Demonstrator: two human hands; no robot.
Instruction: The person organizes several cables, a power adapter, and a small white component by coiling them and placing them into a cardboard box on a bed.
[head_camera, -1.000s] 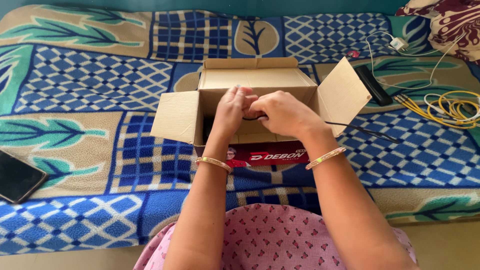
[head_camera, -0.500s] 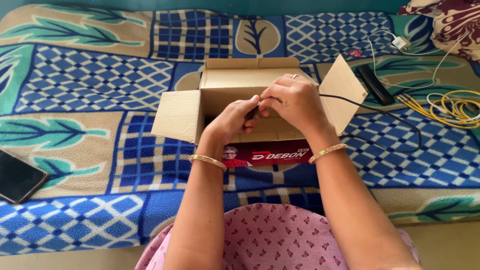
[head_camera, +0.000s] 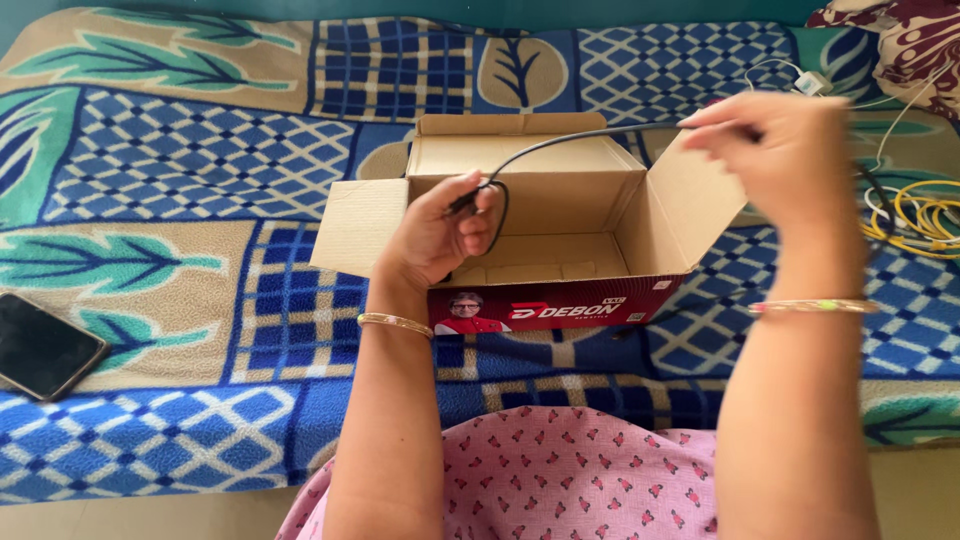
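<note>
Blue, beige and green patchwork covers the bed (head_camera: 180, 170) that fills the view and carries everything before you. At its centre stands the open cardboard box (head_camera: 560, 215), all four flaps folded outward, its inside bare apart from the corrugated floor; a red printed band runs along the near wall. Your left hand (head_camera: 435, 235) hovers over the box's near-left corner, clenched around one end of a black cable (head_camera: 570, 140), with a small loop of it hanging by the fingers. The cable runs up and to the right over the open box to your right hand (head_camera: 785, 150), which is raised above the right flap, blurred, and pinches the cable between thumb and fingertips. Each wrist wears a thin gold bangle (head_camera: 395, 322). A coil of yellow cable (head_camera: 925, 215) lies on the bed at the right edge, well apart from the box. A dark phone (head_camera: 40, 345) lies face up at the left edge. A white charger (head_camera: 810, 82) with its thin lead rests at the far right.
</note>
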